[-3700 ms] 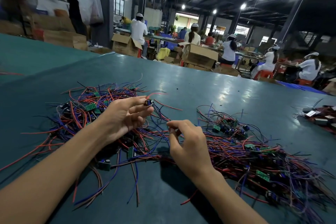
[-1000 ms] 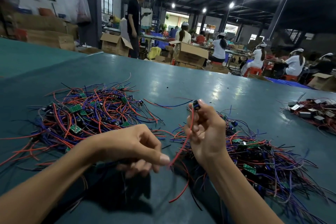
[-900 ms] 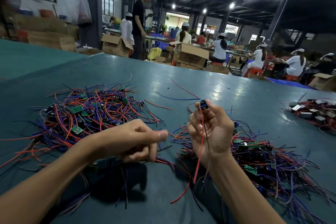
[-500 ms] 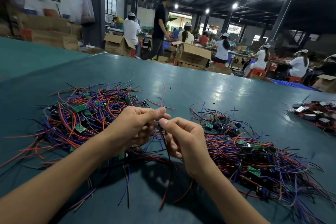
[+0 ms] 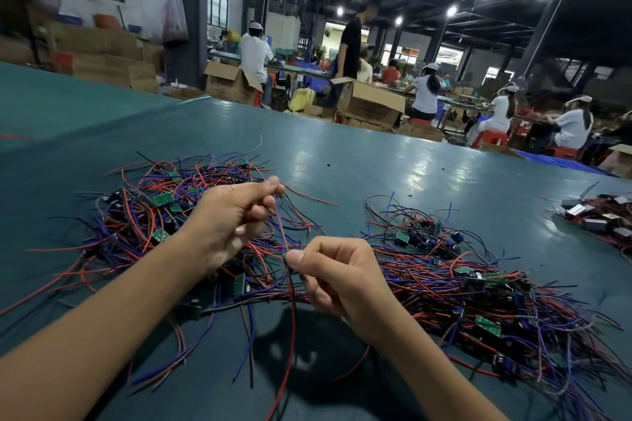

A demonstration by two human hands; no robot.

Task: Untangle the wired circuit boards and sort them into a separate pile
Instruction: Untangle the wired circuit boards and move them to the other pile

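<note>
Two tangled heaps of small green circuit boards with red, blue and black wires lie on the teal table: a left pile [image 5: 150,212] and a right pile [image 5: 478,287]. Between them my left hand [image 5: 229,219] pinches the upper end of a thin wire [image 5: 283,232] with thumb and forefinger. My right hand [image 5: 337,275] pinches the same wire lower down, where a small dark part sits at my thumb. Red and dark wire ends hang below my right hand toward the table. A loose green board [image 5: 239,284] lies under my hands.
A third heap of boxy parts with wires [image 5: 602,219] sits at the table's right edge. The teal table [image 5: 359,161] stretches far ahead. Beyond it stand cardboard boxes [image 5: 371,102], seated workers in white and a standing person in black [image 5: 349,44].
My hands have drawn apart along the wire: the left hand rose toward the left pile, the right hand dropped lower. The standing person in the background walked to the right.
</note>
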